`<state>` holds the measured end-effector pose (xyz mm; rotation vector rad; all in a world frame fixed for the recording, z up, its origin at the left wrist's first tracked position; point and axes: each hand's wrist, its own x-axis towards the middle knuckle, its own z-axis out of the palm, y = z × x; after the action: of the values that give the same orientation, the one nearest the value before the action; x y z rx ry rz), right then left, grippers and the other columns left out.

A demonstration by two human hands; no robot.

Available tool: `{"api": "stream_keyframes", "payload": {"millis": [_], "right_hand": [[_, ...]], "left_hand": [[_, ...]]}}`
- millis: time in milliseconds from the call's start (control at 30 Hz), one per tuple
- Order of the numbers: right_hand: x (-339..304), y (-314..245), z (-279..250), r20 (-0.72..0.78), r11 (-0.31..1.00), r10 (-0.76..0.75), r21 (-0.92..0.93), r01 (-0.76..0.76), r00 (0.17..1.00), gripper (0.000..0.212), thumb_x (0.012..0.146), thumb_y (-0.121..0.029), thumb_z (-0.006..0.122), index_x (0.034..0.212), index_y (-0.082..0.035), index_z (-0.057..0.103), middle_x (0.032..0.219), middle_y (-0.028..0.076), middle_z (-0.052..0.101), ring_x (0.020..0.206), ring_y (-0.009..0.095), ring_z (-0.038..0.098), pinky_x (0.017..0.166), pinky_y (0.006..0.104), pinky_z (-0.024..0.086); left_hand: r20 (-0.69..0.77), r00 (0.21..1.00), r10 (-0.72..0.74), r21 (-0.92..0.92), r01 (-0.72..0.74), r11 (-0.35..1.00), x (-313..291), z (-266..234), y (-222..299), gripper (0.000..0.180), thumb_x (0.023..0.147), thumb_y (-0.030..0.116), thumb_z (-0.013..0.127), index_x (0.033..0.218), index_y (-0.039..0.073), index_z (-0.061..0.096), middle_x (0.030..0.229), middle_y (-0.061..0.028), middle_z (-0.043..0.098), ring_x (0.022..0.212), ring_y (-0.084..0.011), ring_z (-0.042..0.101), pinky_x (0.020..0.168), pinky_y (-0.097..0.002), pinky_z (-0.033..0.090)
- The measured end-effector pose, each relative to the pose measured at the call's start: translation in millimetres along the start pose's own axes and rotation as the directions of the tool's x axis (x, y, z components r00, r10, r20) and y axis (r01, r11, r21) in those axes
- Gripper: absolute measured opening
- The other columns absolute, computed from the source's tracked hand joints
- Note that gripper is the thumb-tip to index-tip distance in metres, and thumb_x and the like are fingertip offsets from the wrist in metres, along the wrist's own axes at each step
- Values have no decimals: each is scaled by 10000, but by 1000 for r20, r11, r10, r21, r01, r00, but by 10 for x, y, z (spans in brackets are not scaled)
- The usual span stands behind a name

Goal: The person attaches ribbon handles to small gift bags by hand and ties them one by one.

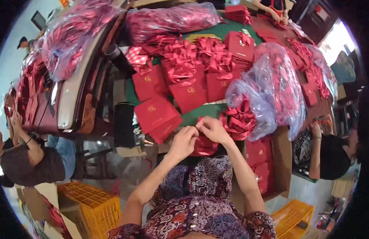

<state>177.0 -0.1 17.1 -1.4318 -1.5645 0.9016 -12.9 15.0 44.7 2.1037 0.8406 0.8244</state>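
Observation:
My left hand and my right hand meet at the near edge of the table, fingertips pinched close together. A bit of red ribbon shows at the fingertips; the fingers hide most of it. Under and between the hands lies a red gift bag, partly covered by them. Left of my left hand, flat red gift bags with gold print overlap on the table. A heap of loose red ribbon lies just right of my right hand.
More red bags with bunched ribbon handles cover the green tabletop. Clear plastic sacks of red ribbon stand right and behind. A cardboard box with red bags is at my right. Yellow crates sit on the floor. Other people work at nearby tables.

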Motion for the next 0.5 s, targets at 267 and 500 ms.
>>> {"api": "stream_keyframes", "payload": {"millis": [267, 500], "right_hand": [[-114, -31, -185, -286, 986, 156, 92, -135, 945, 165, 950, -148, 638, 1001, -5, 703, 851, 117, 656, 741, 172, 655, 626, 308, 510], [-258, -27, -299, -360, 955, 107, -221, -196, 927, 139, 860, -158, 713, 870, -25, 675, 795, 157, 645, 733, 320, 652, 644, 406, 503]], "left_hand": [[22, 967, -254, -119, 255, 960, 55, 114, -250, 123, 848, 22, 662, 947, 19, 591, 817, -130, 653, 645, -244, 655, 588, -353, 505], [-67, 941, -333, -74, 328, 942, 127, 225, -456, 178, 898, 178, 684, 956, 25, 614, 739, -132, 689, 640, -268, 684, 588, -373, 517]]}}
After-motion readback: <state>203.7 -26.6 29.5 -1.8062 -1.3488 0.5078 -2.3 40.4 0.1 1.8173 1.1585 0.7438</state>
